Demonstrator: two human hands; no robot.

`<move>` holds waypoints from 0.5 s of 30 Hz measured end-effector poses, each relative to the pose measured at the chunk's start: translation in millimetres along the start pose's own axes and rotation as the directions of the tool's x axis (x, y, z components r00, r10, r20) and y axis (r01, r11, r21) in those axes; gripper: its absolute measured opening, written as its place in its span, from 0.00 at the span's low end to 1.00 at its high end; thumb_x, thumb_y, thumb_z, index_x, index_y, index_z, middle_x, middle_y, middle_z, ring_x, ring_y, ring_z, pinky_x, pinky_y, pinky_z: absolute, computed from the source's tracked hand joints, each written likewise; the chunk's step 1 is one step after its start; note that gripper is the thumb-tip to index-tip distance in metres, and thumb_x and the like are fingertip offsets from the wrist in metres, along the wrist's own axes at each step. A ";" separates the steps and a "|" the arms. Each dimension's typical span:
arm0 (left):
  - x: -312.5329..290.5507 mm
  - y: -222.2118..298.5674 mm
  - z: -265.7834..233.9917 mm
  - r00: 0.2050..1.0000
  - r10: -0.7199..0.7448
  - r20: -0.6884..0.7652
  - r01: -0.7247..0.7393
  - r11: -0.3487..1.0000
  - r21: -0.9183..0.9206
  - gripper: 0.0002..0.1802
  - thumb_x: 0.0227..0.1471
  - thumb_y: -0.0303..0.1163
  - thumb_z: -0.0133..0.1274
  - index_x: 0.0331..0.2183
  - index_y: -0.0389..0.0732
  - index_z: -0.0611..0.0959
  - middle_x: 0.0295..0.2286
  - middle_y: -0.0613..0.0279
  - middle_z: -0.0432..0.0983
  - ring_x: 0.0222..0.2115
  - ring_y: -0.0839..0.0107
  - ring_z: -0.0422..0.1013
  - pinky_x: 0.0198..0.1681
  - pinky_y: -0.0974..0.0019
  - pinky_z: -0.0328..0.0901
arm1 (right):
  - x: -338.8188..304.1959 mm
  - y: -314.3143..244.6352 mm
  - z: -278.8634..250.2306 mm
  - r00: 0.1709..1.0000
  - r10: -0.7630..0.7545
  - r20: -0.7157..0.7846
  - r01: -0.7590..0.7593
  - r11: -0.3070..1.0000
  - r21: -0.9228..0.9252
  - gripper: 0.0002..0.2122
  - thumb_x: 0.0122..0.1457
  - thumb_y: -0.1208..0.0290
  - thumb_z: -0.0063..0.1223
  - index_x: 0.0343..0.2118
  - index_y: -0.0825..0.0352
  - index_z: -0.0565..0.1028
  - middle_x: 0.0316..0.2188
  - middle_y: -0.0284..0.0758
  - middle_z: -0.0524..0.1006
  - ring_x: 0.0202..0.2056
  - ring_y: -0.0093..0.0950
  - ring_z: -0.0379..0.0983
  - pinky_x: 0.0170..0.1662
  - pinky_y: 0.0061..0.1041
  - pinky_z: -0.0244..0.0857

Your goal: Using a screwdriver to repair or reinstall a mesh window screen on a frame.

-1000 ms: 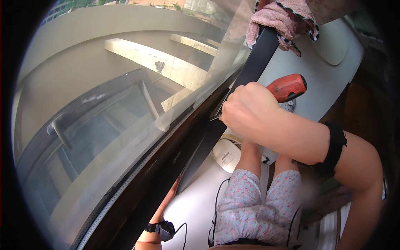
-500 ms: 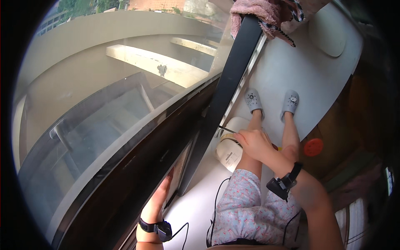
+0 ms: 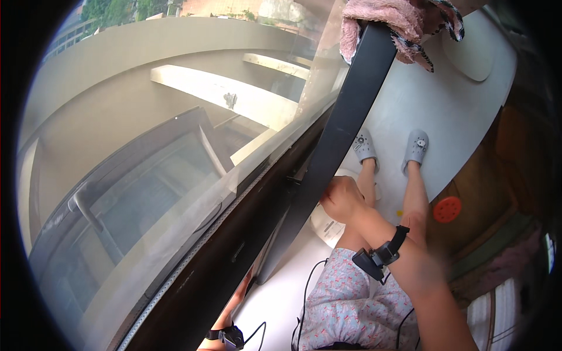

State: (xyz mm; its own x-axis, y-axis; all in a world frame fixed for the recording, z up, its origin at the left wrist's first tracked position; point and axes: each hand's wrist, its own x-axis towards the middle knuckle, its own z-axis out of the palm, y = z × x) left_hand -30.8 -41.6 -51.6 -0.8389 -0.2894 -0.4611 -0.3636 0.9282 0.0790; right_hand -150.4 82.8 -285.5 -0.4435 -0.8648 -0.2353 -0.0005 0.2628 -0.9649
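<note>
A long dark window frame bar runs diagonally in front of me, its far end under a pink fluffy cloth with a black-and-white edge. My right hand is closed, its fingertips against the inner side of the bar. Whatever it grips is hidden behind the fingers. Low on the left, my left hand is behind the bar's near end, beside the dark sill; only a strip of it and the wrist show, its fingers hidden. A cream rounded object with a printed label lies just below my right hand.
Glass and a dark sill fill the left, with a curved outer wall and pale beams beyond. My grey clogs are on a white surface. An orange-red round thing lies lower, at right. Black cords hang near my shorts.
My right hand has moved left against the frame bar, and the thin dark rod seen at its fingers is out of sight. My left hand has slid lower behind the frame. The view has shifted slightly.
</note>
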 end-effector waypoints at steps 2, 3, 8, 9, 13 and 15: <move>2.9 2.0 -4.4 0.990 0.141 -0.007 -0.138 0.975 0.173 0.09 0.39 0.23 0.59 0.29 0.36 0.81 0.29 0.54 0.76 0.30 0.57 0.72 0.33 0.64 0.67 | 1.2 -8.9 -10.0 0.999 0.032 0.032 -0.031 0.999 -0.025 0.12 0.53 0.65 0.42 0.22 0.67 0.73 0.19 0.43 0.73 0.24 0.42 0.70 0.27 0.38 0.64; 5.8 4.6 -5.9 0.990 0.141 -0.005 -0.138 0.975 0.173 0.09 0.39 0.23 0.59 0.29 0.36 0.81 0.29 0.54 0.76 0.30 0.57 0.72 0.33 0.64 0.67 | 0.6 -9.5 -15.0 0.996 0.064 0.055 -0.060 0.996 -0.061 0.12 0.54 0.65 0.41 0.23 0.67 0.73 0.19 0.43 0.73 0.24 0.42 0.70 0.28 0.38 0.64; 4.4 5.2 -3.4 0.999 0.044 0.027 -0.046 0.994 0.096 0.11 0.37 0.23 0.60 0.30 0.36 0.81 0.30 0.54 0.76 0.31 0.58 0.73 0.35 0.65 0.67 | 1.5 13.0 -16.5 0.997 0.013 0.075 -0.012 1.000 -0.008 0.13 0.55 0.62 0.41 0.24 0.66 0.73 0.21 0.42 0.73 0.25 0.43 0.70 0.29 0.39 0.64; 2.9 4.2 -1.6 0.999 0.042 0.026 -0.045 0.994 0.096 0.11 0.37 0.23 0.60 0.30 0.36 0.81 0.30 0.54 0.76 0.31 0.58 0.73 0.35 0.65 0.67 | 1.9 16.3 -16.8 0.998 -0.011 0.057 0.010 0.999 0.033 0.14 0.56 0.61 0.40 0.24 0.66 0.73 0.21 0.41 0.74 0.25 0.42 0.70 0.29 0.38 0.64; 1.7 6.2 1.5 0.998 -0.062 0.012 0.063 0.998 -0.031 0.10 0.39 0.23 0.59 0.30 0.36 0.81 0.30 0.53 0.75 0.31 0.58 0.72 0.35 0.64 0.67 | -3.6 19.1 -17.3 0.991 0.000 0.134 0.003 1.000 -0.020 0.15 0.57 0.60 0.40 0.25 0.65 0.74 0.21 0.40 0.74 0.25 0.42 0.71 0.29 0.38 0.63; 0.2 5.7 1.6 0.987 -0.156 0.027 0.158 0.977 -0.143 0.10 0.39 0.23 0.59 0.30 0.36 0.81 0.31 0.53 0.75 0.31 0.57 0.72 0.35 0.63 0.67 | -1.7 14.6 -18.2 0.989 0.003 0.146 0.005 0.999 -0.053 0.15 0.57 0.59 0.40 0.25 0.64 0.74 0.20 0.39 0.74 0.24 0.41 0.71 0.28 0.38 0.63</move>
State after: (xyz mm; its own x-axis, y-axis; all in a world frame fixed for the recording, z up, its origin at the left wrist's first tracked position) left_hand -32.4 -36.0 -52.7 -0.7605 -0.4244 -0.4914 -0.5459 0.8277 0.1301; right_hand -166.0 95.9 -297.0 -0.3082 -0.9171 -0.2527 -0.0501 0.2809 -0.9584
